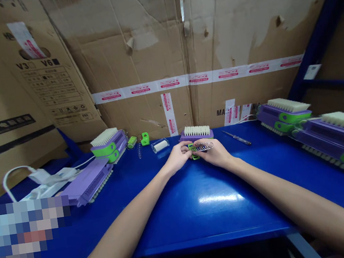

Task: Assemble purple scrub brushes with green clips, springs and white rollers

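Observation:
Over the middle of the table, my left hand (178, 158) is closed with its fingertips on a small green plastic part (196, 156). From the other side my right hand (217, 154) grips the same part. A metal coil spring (204, 145) sticks out from it to the right, across my right fingers; how its inner end is seated is hidden. Just behind my hands lies a purple brush block (197, 132), its cream bristles facing up and its front partly covered by my hands.
Left of my hands lie a clear case with a white roller (160, 146), a green bracket (145, 139), a green-capped piece (132, 142) and another spring (139, 150). A screwdriver (237, 137) lies right. Purple-green brushes (86, 179) (327, 137) flank both sides; a power strip (50, 184) stands left. Cardboard (137, 61) walls the back.

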The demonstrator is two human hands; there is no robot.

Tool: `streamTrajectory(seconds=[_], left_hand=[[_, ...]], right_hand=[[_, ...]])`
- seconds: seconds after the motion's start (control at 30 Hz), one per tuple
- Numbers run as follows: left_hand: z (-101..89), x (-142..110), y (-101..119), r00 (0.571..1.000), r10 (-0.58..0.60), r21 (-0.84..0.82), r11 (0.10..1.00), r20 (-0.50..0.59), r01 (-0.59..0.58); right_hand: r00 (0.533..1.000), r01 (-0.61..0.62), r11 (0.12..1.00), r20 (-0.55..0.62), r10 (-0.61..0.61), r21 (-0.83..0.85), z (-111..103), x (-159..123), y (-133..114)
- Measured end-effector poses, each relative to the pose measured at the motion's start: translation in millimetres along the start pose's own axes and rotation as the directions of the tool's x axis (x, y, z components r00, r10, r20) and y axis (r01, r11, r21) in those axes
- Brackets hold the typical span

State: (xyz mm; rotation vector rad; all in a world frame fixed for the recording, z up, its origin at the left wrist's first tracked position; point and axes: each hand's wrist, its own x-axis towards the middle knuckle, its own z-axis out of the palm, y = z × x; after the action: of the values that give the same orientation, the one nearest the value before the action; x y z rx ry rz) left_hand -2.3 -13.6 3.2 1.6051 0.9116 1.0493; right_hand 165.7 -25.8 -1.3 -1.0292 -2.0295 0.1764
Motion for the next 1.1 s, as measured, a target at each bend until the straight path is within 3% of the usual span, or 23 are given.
streamTrajectory(seconds=[0.47,0.73,1.1], left_hand=[[-0.2,3.8,-2.0,1.000,-0.014,-0.002,1.000,-0.019,0.014],[-0.6,2.8,-0.5,0.999,0.001,0.069,0.998,-0.033,0.001],[-0.7,3.9,-3.2,1.000,-0.020,0.008,1.000,0.022,0.020]], right_hand=[[0.988,0.155,0.988,0.012,-0.155,0.015,-4.1,-2.2,-5.9],[0.993,0.110,0.993,-0.038,-0.111,-0.049,0.2,-2.1,-4.1],[0.996,0.086,0.993,-0.032,-0.089,-0.081,0.6,-1.7,-3.9]])
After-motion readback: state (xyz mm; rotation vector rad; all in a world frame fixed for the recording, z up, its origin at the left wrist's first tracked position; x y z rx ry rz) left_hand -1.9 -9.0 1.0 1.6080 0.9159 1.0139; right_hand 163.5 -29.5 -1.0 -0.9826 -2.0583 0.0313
